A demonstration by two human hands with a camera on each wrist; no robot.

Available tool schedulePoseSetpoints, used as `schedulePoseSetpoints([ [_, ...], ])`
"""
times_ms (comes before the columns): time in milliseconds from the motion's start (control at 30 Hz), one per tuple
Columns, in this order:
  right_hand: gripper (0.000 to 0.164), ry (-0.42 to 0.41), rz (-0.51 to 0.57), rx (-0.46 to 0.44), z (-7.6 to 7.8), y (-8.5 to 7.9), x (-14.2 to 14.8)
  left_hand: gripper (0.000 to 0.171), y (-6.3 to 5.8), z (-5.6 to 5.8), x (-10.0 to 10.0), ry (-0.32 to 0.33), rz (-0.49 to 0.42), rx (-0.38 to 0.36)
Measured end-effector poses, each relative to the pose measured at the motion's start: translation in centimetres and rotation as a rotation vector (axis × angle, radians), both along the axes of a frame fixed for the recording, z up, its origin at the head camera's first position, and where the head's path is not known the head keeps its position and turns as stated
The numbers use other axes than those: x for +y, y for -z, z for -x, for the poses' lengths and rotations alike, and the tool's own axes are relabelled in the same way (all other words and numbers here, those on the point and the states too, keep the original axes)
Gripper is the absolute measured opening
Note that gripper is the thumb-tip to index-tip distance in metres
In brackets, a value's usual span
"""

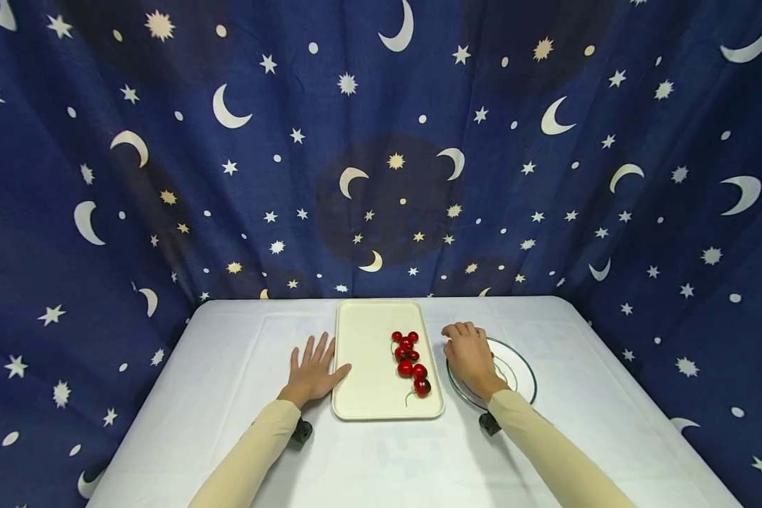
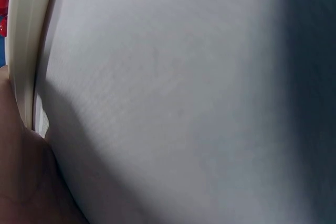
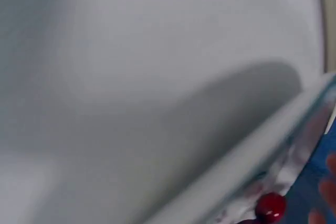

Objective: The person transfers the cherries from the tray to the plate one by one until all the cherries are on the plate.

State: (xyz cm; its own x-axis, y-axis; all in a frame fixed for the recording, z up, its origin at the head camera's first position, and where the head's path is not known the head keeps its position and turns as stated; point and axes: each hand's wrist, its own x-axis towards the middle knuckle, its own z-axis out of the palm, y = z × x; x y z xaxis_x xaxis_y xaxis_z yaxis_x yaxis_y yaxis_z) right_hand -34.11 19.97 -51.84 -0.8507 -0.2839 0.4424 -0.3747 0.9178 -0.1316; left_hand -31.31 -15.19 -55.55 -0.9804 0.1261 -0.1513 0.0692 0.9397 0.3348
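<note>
A cream tray (image 1: 368, 353) lies in the middle of the table, with several red cherries (image 1: 406, 368) on its right side, some with stems. My left hand (image 1: 311, 374) rests flat beside the tray, fingers spread, its thumb over the left rim. To the right, my right hand (image 1: 471, 356) hovers over a white plate (image 1: 524, 374) with a dark green rim and covers much of it. In the right wrist view, a cherry (image 3: 270, 206) sits on the plate; the fingertips (image 3: 329, 187) are apart from it. Nothing shows in the right hand's grasp.
A white cloth covers the table (image 1: 381, 466). Behind it hangs a dark blue curtain (image 1: 279, 190) with moons and stars. The plate stands just right of the tray.
</note>
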Motion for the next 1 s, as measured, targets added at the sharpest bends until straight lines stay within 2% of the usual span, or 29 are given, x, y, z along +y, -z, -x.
schedulePoseSetpoints([
  [133, 0.022, -0.121, -0.03, -0.03, 0.2, -0.1, -1.4, 0.088, 0.1, -0.1, -0.2, -0.004, 0.006, -0.009],
  [267, 0.031, -0.177, -0.047, -0.059, 0.6, -0.4, -2.6, 0.088, 0.0, 0.0, -0.2, -0.003, -0.004, 0.001],
  [467, 0.042, -0.192, -0.06, -0.135, 0.9, -1.0, -4.1, 0.088, -0.2, 0.2, -0.2, -0.005, -0.003, 0.017],
  [600, 0.048, -0.213, -0.085, -0.189, 0.8, -0.7, -4.5, 0.086, -0.1, 0.1, -0.1, -0.008, 0.006, 0.01],
  [700, 0.052, -0.223, -0.124, -0.197, 0.7, -0.4, -4.7, 0.085, -0.1, -0.1, -0.1, -0.013, 0.005, 0.01],
  [1000, 0.044, -0.176, -0.17, -0.194, 0.8, -0.2, -4.8, 0.086, -0.3, -0.2, 0.0, -0.011, -0.033, 0.027],
])
